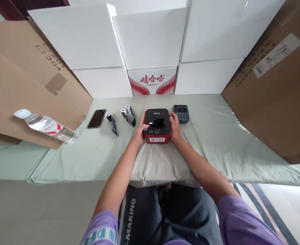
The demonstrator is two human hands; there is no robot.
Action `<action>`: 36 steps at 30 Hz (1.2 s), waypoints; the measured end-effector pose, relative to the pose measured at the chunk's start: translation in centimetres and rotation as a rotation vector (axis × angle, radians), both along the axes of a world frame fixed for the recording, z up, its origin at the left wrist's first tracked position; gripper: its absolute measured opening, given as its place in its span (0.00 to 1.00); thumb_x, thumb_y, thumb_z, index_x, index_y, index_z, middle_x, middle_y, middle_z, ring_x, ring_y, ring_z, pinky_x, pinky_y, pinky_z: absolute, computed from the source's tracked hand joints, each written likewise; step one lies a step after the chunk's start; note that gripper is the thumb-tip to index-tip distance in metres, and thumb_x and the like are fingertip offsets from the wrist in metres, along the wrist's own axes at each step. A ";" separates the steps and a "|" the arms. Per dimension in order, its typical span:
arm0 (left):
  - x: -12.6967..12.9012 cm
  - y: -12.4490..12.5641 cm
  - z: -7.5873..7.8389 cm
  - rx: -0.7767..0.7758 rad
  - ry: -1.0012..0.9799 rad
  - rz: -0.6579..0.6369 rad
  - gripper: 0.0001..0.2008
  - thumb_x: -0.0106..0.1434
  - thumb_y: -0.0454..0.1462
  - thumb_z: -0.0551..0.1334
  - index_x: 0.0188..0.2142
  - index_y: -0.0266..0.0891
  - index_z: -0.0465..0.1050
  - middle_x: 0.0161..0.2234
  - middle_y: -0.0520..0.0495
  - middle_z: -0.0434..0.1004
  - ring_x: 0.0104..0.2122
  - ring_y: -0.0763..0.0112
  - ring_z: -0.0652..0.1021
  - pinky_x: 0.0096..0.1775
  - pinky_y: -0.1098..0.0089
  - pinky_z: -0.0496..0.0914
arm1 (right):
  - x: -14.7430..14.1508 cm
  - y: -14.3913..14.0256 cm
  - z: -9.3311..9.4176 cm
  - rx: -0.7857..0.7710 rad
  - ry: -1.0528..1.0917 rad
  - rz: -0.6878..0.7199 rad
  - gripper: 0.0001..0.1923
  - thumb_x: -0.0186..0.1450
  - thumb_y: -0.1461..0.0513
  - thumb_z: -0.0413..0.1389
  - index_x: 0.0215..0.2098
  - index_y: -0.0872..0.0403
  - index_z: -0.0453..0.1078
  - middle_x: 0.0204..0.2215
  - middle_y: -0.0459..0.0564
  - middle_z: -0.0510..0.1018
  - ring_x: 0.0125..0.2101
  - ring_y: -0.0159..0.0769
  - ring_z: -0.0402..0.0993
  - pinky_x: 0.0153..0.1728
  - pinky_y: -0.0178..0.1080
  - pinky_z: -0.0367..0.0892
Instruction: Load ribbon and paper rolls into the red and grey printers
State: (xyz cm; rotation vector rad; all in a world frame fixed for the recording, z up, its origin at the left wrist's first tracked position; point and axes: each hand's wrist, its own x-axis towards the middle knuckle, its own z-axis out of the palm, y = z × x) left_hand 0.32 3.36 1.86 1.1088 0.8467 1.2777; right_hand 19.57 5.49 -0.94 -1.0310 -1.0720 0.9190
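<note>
A small red and black label printer (157, 126) sits on a pale green cloth (216, 149) in front of me. My left hand (140, 131) grips its left side, thumb on the black top. Against the printer's right side rests my right hand (174, 126), fingers wrapped on the edge. Just behind the right hand lies a smaller grey-blue printer (181, 113). To the left lie two paper rolls (128, 114) with black wrappers, another roll (111, 121) and a black phone (96, 118).
A water bottle (46, 125) lies on a slanted brown cardboard sheet (17, 88) at the left. White boxes (152, 41) wall off the back, one with red print (152, 81). A large brown carton (274, 88) stands on the right.
</note>
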 end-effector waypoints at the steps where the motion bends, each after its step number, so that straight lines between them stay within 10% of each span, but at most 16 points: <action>1: 0.0 -0.2 -0.3 0.018 -0.009 -0.008 0.49 0.54 0.41 0.59 0.76 0.44 0.53 0.72 0.50 0.66 0.71 0.55 0.67 0.70 0.55 0.65 | -0.2 -0.1 -0.3 0.019 0.001 0.021 0.38 0.67 0.36 0.51 0.65 0.49 0.65 0.65 0.58 0.73 0.66 0.48 0.69 0.68 0.55 0.64; 36: -0.4 -0.5 -0.5 0.075 0.053 -0.049 0.49 0.55 0.53 0.65 0.74 0.44 0.56 0.71 0.41 0.66 0.71 0.44 0.66 0.66 0.52 0.69 | 0.0 0.1 -0.3 -0.037 0.035 0.003 0.35 0.62 0.35 0.57 0.56 0.49 0.70 0.60 0.56 0.76 0.61 0.50 0.72 0.67 0.54 0.66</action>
